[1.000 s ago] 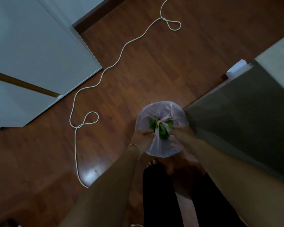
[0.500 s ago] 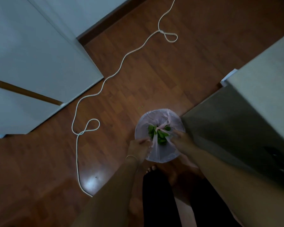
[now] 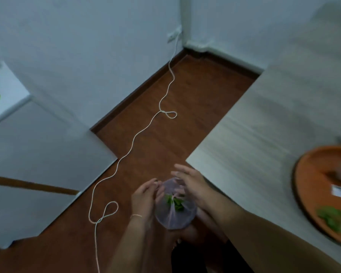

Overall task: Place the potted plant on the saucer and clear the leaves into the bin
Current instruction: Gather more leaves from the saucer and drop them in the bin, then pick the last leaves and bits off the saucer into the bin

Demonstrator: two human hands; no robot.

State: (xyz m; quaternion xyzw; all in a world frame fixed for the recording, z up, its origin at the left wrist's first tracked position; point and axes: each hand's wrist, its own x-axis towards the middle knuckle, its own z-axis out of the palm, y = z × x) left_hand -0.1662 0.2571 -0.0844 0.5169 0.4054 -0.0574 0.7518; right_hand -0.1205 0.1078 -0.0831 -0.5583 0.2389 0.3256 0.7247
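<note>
1. Head view: pale wood-grain table [image 3: 264, 134] fills the right side, brown wood-plank floor [image 3: 175, 95] below it. Round orange plastic saucer [image 3: 311, 174] sits at the table's right edge, blurred. Potted plant not clearly readable on it; something pale sits there, cannot tell what. Risk: calling the pot step done when the blur hides it.
2. Small round bin lined with a translucent pinkish plastic bag [image 3: 174, 215] stands on the floor just beside the table corner, between both hands. Risk: it looks light, so a knock from either wrist could tip it and spill the contents.
3. Long white cord [image 3: 133, 140] snakes across the floor from the wall outlet and loops near the person's left. Risk: a foot catching a loop when stepping away.
4. Left hand [image 3: 144, 198] is at the bin's left rim, fingers spread loose, holding nothing. Right hand [image 3: 193, 184] hovers over the far rim, fingers splayed, also holding nothing. Risk: bag edge snagging on fingers and lifting the liner out.
5. Green leaves in the bin [image 3: 175, 202] lie under the bag's knotted handles. More green leaves [image 3: 333, 218] remain on the saucer's near edge. Risk: those get missed, leaving the task unfinished; they could also slide off the rim.
</note>
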